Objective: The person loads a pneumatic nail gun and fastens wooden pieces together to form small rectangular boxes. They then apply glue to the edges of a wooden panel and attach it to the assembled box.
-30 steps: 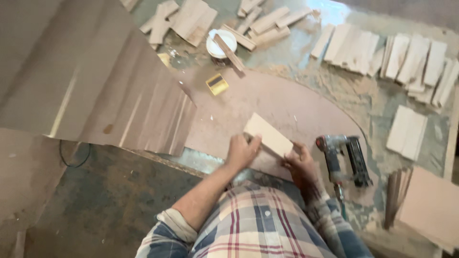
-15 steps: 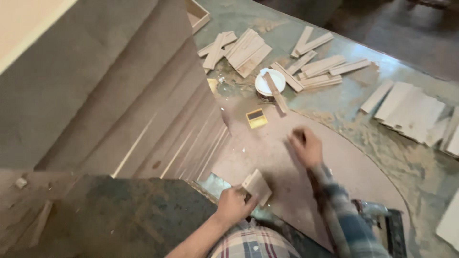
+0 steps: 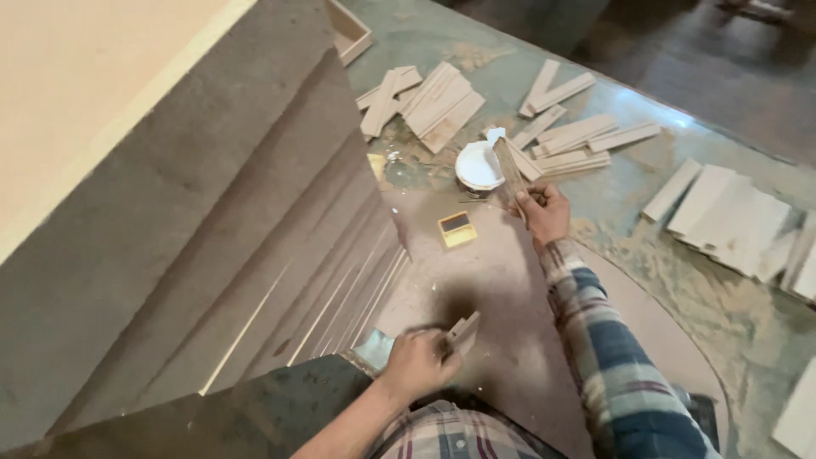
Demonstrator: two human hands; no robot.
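Wood block [image 3: 464, 331] gripped in closed left hand [image 3: 419, 364], low over brown board [image 3: 510, 289] | right hand [image 3: 542, 212] closed on stick [image 3: 508, 168] at white bowl [image 3: 478, 165] | yellow box [image 3: 456, 229] between hands

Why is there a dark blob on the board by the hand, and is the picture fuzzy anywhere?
Head view: the blob is a shadow just above the left hand, whose wood piece looks motion-blurred; the right hand and white bowl look sharper.
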